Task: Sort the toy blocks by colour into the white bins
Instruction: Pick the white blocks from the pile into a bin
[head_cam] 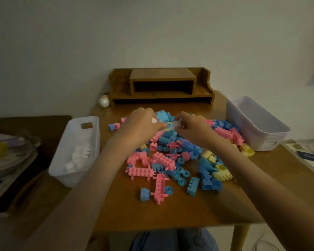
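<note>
Both hands are over the far side of the block pile (163, 160) on the tabletop (170, 214); left hand (141, 124) curled round a white block (154, 120); right hand (190, 127) pinching a pale piece (177, 124); left bin (59, 169), beside the pile, holds white blocks.

Block pile (179, 156) at table (152, 214) centre. Left of pile: left bin (62, 174), blocks (78, 156) inside. Right of pile: right bin (265, 140). Behind pile: shelf unit (161, 86). Behind-left of pile: round ornament (104, 101). Far left of pile, off table: bowl (9, 160) on stacked papers (0, 189).

Smooth wooden table (170, 211), matt plastic blocks (163, 160), translucent plastic bins (257, 127)
</note>
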`<move>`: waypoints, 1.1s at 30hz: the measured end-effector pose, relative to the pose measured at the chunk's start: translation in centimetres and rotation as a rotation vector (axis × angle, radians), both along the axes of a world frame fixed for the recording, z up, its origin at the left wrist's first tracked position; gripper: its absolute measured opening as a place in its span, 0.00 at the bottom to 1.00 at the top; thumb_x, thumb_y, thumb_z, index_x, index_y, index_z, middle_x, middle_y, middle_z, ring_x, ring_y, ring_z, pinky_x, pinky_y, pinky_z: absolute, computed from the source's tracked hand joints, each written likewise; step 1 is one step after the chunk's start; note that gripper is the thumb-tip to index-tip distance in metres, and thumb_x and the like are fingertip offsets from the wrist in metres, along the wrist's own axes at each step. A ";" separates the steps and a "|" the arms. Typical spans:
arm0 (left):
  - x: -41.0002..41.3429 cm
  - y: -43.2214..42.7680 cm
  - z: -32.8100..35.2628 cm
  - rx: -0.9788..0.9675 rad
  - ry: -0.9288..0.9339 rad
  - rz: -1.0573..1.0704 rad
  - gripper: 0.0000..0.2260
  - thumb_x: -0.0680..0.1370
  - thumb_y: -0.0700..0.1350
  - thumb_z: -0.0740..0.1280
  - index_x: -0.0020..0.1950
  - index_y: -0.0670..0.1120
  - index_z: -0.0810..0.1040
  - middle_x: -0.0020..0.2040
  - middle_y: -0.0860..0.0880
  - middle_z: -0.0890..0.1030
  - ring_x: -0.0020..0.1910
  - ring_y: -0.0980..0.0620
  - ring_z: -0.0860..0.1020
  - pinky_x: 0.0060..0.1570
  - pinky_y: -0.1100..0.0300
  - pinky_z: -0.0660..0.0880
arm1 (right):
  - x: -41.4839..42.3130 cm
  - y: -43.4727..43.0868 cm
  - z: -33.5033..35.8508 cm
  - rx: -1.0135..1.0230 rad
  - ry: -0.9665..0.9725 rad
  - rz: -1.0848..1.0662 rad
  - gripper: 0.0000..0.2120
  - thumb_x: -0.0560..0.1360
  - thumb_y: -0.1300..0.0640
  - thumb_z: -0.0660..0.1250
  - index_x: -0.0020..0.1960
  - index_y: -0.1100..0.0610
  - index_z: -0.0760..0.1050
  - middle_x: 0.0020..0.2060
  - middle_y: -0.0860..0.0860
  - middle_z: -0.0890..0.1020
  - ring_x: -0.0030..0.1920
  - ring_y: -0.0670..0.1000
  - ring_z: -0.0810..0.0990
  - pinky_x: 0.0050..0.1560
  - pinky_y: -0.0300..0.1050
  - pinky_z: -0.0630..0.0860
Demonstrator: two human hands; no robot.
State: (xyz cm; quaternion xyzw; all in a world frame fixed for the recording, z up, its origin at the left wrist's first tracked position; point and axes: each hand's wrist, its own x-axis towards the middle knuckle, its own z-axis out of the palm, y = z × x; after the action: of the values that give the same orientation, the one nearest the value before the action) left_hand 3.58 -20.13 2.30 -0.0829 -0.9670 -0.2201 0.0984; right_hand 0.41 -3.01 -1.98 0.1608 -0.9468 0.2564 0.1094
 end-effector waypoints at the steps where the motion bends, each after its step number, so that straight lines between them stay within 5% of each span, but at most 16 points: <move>1: 0.3 -2.0 0.3 -0.009 0.019 0.057 0.17 0.75 0.56 0.68 0.52 0.43 0.78 0.53 0.43 0.78 0.51 0.45 0.76 0.42 0.56 0.68 | 0.1 -1.7 0.3 -0.026 0.012 0.050 0.12 0.78 0.56 0.62 0.59 0.59 0.71 0.42 0.52 0.77 0.40 0.51 0.74 0.36 0.40 0.62; 4: 1.2 -7.1 0.2 -0.014 0.039 0.211 0.15 0.75 0.54 0.68 0.44 0.40 0.78 0.48 0.38 0.79 0.47 0.41 0.77 0.41 0.52 0.68 | 0.6 -6.5 0.9 -0.066 0.005 0.173 0.13 0.77 0.54 0.64 0.59 0.58 0.72 0.44 0.51 0.77 0.42 0.49 0.73 0.39 0.38 0.63; 8: 3.0 -12.5 -1.3 -0.079 -0.008 0.381 0.17 0.79 0.52 0.63 0.59 0.40 0.75 0.58 0.39 0.75 0.55 0.41 0.74 0.47 0.55 0.68 | 1.5 -12.9 0.6 -0.176 -0.029 0.300 0.12 0.76 0.53 0.65 0.57 0.57 0.73 0.48 0.53 0.81 0.46 0.51 0.78 0.47 0.46 0.73; 13: 2.8 -15.1 -3.7 -0.091 -0.193 0.380 0.17 0.79 0.51 0.63 0.63 0.42 0.71 0.59 0.43 0.70 0.48 0.49 0.74 0.41 0.60 0.70 | 2.1 -18.2 -0.8 -0.112 -0.020 0.421 0.13 0.78 0.54 0.63 0.62 0.55 0.72 0.53 0.53 0.80 0.52 0.50 0.76 0.48 0.41 0.73; 16: 2.8 -15.5 -4.7 -0.154 -0.205 0.257 0.17 0.79 0.48 0.62 0.66 0.44 0.66 0.63 0.44 0.64 0.56 0.47 0.71 0.49 0.59 0.70 | 1.7 -19.6 -2.1 0.144 0.031 0.441 0.15 0.81 0.53 0.56 0.66 0.53 0.71 0.57 0.54 0.78 0.56 0.53 0.70 0.53 0.45 0.64; 21: 2.2 -15.7 -4.8 -0.222 -0.294 0.138 0.28 0.78 0.52 0.61 0.75 0.47 0.53 0.73 0.44 0.58 0.69 0.44 0.63 0.63 0.51 0.66 | 1.5 -19.0 -1.5 -0.002 -0.110 0.560 0.18 0.81 0.57 0.56 0.70 0.54 0.65 0.62 0.55 0.75 0.57 0.49 0.70 0.61 0.45 0.67; 26: 1.6 -16.1 -4.5 -0.346 -0.270 0.228 0.30 0.79 0.56 0.59 0.77 0.52 0.49 0.77 0.47 0.41 0.76 0.43 0.45 0.72 0.47 0.49 | -1.7 -15.3 -1.8 0.082 -0.012 0.245 0.20 0.79 0.54 0.59 0.70 0.52 0.64 0.69 0.52 0.67 0.68 0.52 0.64 0.68 0.51 0.63; 29: 1.5 -14.7 -3.8 -0.314 -0.151 0.270 0.24 0.81 0.52 0.57 0.75 0.52 0.55 0.77 0.47 0.46 0.76 0.45 0.46 0.72 0.46 0.47 | -4.1 -12.2 -2.0 0.359 -0.051 0.027 0.23 0.78 0.49 0.58 0.72 0.49 0.61 0.73 0.52 0.59 0.73 0.57 0.57 0.70 0.60 0.55; 33: 0.6 -10.8 -3.0 -0.192 0.077 0.296 0.16 0.81 0.44 0.57 0.70 0.50 0.65 0.74 0.47 0.58 0.73 0.46 0.55 0.70 0.49 0.55 | -5.8 -9.3 -2.6 0.514 -0.172 0.013 0.25 0.79 0.44 0.55 0.74 0.48 0.57 0.75 0.51 0.54 0.75 0.55 0.48 0.71 0.60 0.48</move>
State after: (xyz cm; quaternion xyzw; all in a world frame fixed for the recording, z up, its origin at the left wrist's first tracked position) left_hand 4.15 -30.92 -0.74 0.0431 -0.9807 -0.1063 0.1582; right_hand -5.34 -12.34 -4.60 0.1668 -0.9856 0.0207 -0.0173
